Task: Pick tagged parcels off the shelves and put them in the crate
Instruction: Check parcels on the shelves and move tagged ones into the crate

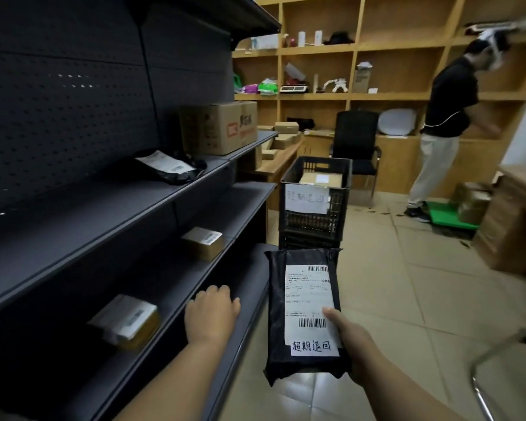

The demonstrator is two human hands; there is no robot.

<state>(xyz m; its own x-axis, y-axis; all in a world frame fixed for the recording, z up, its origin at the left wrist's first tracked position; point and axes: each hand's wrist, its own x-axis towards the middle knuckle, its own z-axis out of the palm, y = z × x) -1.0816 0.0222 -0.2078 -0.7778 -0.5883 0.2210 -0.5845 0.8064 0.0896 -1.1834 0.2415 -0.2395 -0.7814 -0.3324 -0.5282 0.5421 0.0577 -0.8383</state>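
**Black parcel in the right hand, crate ahead on the floor**

Nearest the camera, the right hand (351,344) grips a flat black parcel (304,311) by its lower right corner. The thumb lies on top, its tip pressed on the white shipping label (308,302) just beside the lower barcode; the other fingers are hidden under the bag. The parcel is held face-up above the tiled floor (407,299), with a handwritten white tag (312,347) at the label's lower end.

To its left, the left hand (211,311) rests palm-down on the front edge of a dark shelf (176,299), fingers bent over the edge and holding nothing. It is apart from the parcel.

On the lower shelves lie two small brown boxes with labels, one near the left hand (128,322) and one higher up (204,242). Another black bag with a label (167,169) lies on the shelf above, with a large cardboard carton (219,127) behind it.

Straight ahead of the held parcel stands a black crate (315,205) with a paper sign on its front and a brown parcel inside. Beyond are a black chair (357,141), wooden shelving (346,50), and another person (444,117) standing at right.
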